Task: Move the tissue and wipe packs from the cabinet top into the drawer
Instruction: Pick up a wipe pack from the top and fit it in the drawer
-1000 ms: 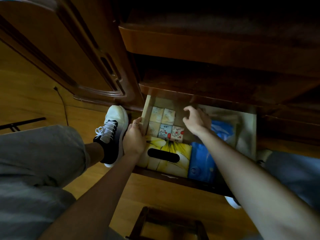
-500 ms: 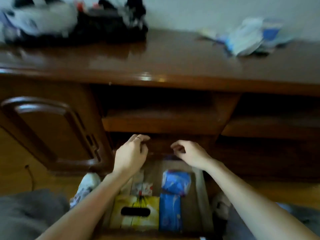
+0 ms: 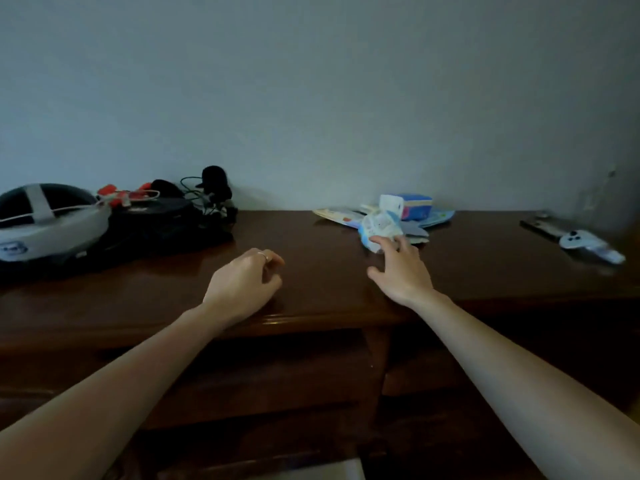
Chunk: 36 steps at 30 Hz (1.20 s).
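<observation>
Both hands are up from the drawer: right hand (image 3: 401,271), fingers spread, touches the crumpled pack (image 3: 379,227) nearest the cabinet top (image 3: 329,282) front edge, left hand (image 3: 244,285) loosely curled, empty; next: pinch, lift.

- right hand (image 3: 401,271) reaches over the dark wooden cabinet top (image 3: 322,271), fingers spread, fingertips touching a crumpled white-and-blue tissue pack (image 3: 379,228).
- behind it, flat wipe packs (image 3: 341,216) and a small blue pack (image 3: 414,206) lie near the wall.
- left hand (image 3: 244,287), loosely curled and holding nothing, rests near the front edge.
- grey headset (image 3: 45,223) and black cables (image 3: 204,195) at far left; a small white device (image 3: 585,242) at far right.
</observation>
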Available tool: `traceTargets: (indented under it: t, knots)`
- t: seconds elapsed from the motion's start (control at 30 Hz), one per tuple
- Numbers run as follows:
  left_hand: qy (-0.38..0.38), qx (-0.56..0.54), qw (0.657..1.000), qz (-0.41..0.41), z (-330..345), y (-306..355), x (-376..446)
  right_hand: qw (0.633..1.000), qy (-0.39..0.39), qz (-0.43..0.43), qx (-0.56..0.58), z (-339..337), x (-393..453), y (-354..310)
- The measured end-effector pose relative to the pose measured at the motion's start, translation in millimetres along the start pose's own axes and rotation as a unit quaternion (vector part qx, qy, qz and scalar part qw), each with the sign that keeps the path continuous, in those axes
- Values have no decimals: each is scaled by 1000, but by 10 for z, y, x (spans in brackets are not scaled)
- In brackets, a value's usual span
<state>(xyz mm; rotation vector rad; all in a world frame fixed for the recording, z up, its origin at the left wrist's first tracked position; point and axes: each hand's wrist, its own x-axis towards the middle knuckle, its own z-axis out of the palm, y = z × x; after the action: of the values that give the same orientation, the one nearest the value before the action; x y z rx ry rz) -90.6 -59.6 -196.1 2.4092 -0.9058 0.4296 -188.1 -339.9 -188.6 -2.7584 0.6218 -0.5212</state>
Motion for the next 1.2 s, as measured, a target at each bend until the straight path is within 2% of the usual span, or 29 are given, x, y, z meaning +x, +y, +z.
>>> traceTargets:
  t: [0.13,0.2,0.3,0.33,0.4,0.47,0.53,0.6,0.63,0.7,0.77,0.9,1.0,1.1,1.2]
  knots:
    - [-50,9,999,12,302,-39,499,989,21,132,64,80,582,149]
    - [-71,7,997,19,444,-20,750,981,41,151,115,141,816,155]
    - [-68,-3,997,34,644,40,1050,971,94,92,198,292,990,46]
    - [-47,-14,998,45,692,71,1135,966,68,47,246,337,1024,-23]
    - [-18,-38,997,62,764,121,1295,938,-35,-43,341,389,1058,-159]
    - [-45,-30,997,54,844,134,1426,926,-64,-68,366,409,1156,-190]
    - [-87,18,995,33,948,90,1528,944,4,-44,327,422,1331,-122]
    - [-91,50,994,30,1047,16,1568,986,87,13,139,419,1500,55]
    - [-83,50,995,38,1079,-16,1574,994,100,44,26,415,1558,176]
    - [-78,38,995,51,1097,-47,1585,986,56,122,-96,378,1617,414]
    - [-77,30,995,51,1074,-43,1581,980,-7,169,-104,340,1600,546]
    - [-55,38,997,46,1022,5,1517,980,40,76,-179,302,1480,487]
    - [-44,52,997,36,956,28,1451,978,27,18,-204,201,1352,344]
    - [-57,20,998,27,894,56,1415,985,12,-75,-157,150,1186,173]
    - [-42,1,999,18,866,81,1330,984,42,-155,-72,168,1012,24]
